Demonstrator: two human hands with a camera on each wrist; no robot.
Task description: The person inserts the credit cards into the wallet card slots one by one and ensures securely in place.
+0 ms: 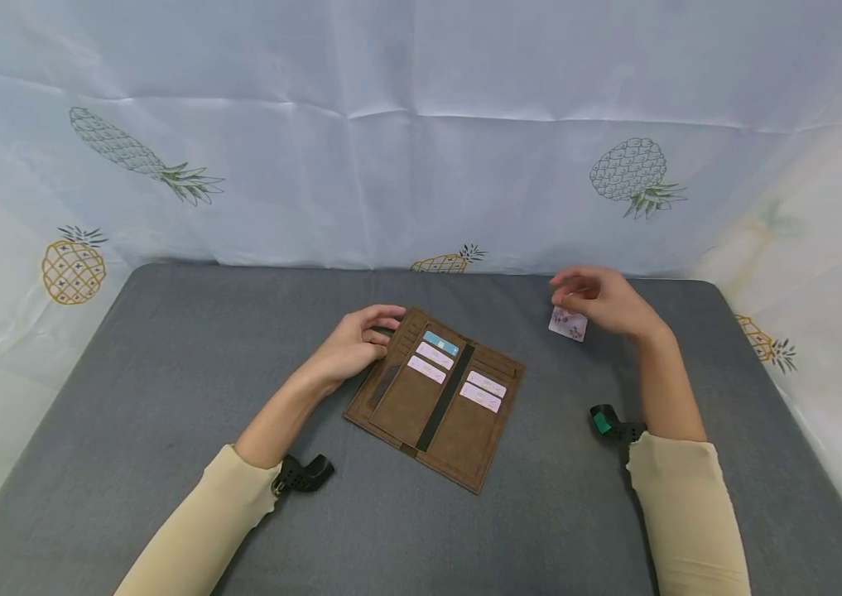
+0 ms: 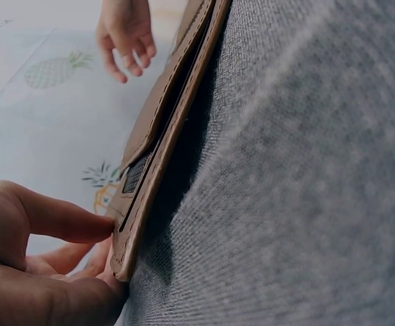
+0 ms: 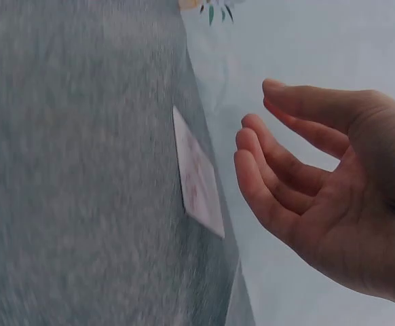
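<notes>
Card [image 3: 199, 173] lay flat on the counter [image 1: 167, 372] just below the right hand [image 1: 603, 302], apparently untouched; grip loose, holding nothing. Left hand [image 1: 353, 343] steadied the open wallet [image 1: 435, 397], farther away.

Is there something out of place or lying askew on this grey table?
One card lies alone on the table, apart from the open wallet whose slots hold the other cards. The right hand hovers above it, not touching. The wallet lies diagonally.
</notes>
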